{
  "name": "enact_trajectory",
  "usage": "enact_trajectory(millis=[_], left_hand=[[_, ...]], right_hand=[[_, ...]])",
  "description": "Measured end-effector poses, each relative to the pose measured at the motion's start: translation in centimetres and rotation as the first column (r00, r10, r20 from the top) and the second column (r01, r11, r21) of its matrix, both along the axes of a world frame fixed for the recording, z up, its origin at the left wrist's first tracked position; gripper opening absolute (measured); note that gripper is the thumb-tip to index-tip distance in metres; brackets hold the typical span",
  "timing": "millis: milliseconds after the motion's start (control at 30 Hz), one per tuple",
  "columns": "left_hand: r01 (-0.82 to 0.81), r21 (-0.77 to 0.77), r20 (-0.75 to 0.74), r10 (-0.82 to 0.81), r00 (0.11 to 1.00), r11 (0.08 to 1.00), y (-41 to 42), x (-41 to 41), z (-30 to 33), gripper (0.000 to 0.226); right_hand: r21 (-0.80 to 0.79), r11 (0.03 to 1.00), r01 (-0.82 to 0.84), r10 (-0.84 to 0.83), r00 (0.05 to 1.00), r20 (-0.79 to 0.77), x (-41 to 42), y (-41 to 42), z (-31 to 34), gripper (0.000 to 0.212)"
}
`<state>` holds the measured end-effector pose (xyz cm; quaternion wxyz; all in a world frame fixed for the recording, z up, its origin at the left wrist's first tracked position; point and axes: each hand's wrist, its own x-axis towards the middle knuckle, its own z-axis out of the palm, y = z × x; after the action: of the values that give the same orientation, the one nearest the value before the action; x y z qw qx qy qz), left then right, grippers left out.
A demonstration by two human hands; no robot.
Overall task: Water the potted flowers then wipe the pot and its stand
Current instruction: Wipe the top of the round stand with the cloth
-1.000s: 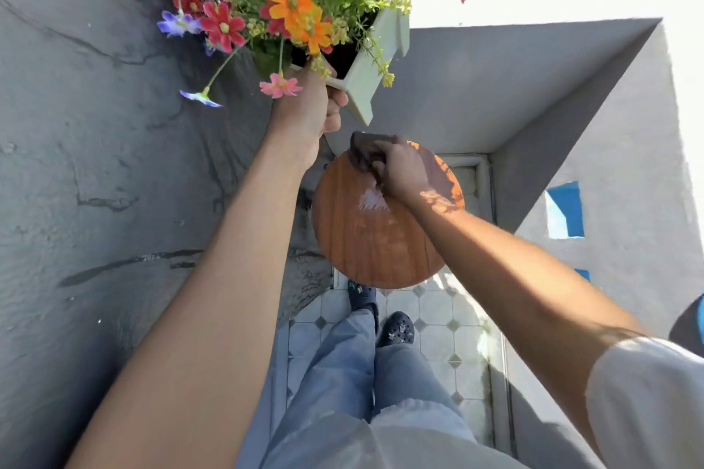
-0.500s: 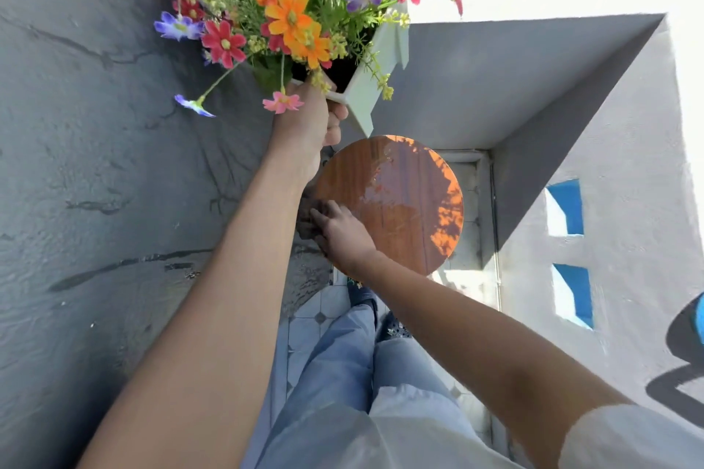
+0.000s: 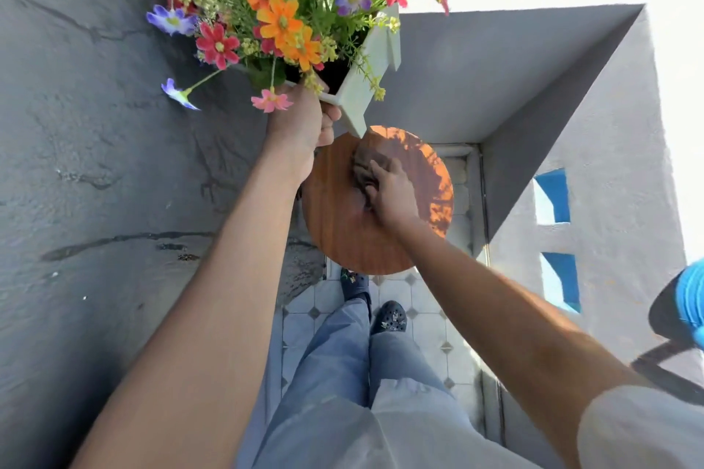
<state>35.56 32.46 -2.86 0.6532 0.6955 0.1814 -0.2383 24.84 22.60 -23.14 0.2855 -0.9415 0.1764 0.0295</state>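
Holding up the white angular pot [image 3: 375, 61] of many-coloured flowers [image 3: 280, 17] at 12 o'clock, clear above the round brown wooden stand top [image 3: 343, 225], with the left hand [image 3: 301, 118] closed around the pot's lower edge. Pressing a crumpled dark brown cloth [image 3: 367, 164] on the stand top at about its 1 o'clock part, under the right hand [image 3: 394, 190], fingers bent over it. Wiping the stand, apparently; watering probably done already, but not possible to confirm here. Next, probably covering the unwiped 6 o'clock side, then lowering the pot back carefully, not tilting it. Standing on pale tiled floor [image 3: 423, 320], grey cracked wall [image 3: 95, 164] at 9 o'clock.
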Motion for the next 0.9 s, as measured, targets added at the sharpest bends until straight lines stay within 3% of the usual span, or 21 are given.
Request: enact_trajectory(millis=[167, 300, 400, 467, 533, 633, 733, 900], left_hand=[[0.008, -0.011, -0.013, -0.008, 1.0, 1.0, -0.1, -1.1, -0.2, 0.025], [0.016, -0.018, -0.037, -0.016, 0.999, 1.0, -0.1, -1.8, -0.5, 0.024], [0.0, -0.034, -0.066, -0.002, 0.998, 0.999, -0.3, -2.3, -0.3, 0.026], [0.0, -0.042, -0.067, -0.002, 0.998, 0.999, -0.3, -2.7, -0.2, 0.027], [-0.004, -0.042, -0.066, 0.001, 0.998, 0.999, -0.4, -2.8, -0.3, 0.028], [-0.004, -0.034, -0.06, 0.002, 0.998, 0.999, -0.5, -2.7, -0.3, 0.028], [-0.004, -0.03, -0.044, 0.002, 0.999, 1.0, -0.6, -2.6, -0.1, 0.029], [-0.011, -0.01, -0.023, 0.01, 1.0, 1.0, -0.8, -2.1, 0.5, 0.03]], right_hand=[[0.172, 0.964, -0.201, 0.223, 0.967, -0.125, -5.5, 10.4, -0.5, 0.055], [0.149, 0.948, -0.282, 0.301, 0.946, -0.125, -10.3, 8.1, -0.6, 0.057], [0.049, 0.984, -0.171, 0.177, 0.97, -0.169, -11.0, 0.6, -1.1, 0.054], [0.059, 0.995, 0.087, -0.074, 0.979, -0.189, -9.7, -4.2, -0.5, 0.048], [0.098, 0.94, 0.327, -0.304, 0.932, -0.197, -8.2, -6.6, 0.5, 0.039], [0.147, 0.893, 0.426, -0.4, 0.899, -0.177, -6.8, -5.2, 1.0, 0.042], [0.092, 0.973, 0.212, -0.199, 0.971, -0.136, -6.9, -0.9, 0.0, 0.052], [0.161, 0.974, -0.159, 0.178, 0.977, -0.115, -9.8, 6.6, -0.4, 0.058]])
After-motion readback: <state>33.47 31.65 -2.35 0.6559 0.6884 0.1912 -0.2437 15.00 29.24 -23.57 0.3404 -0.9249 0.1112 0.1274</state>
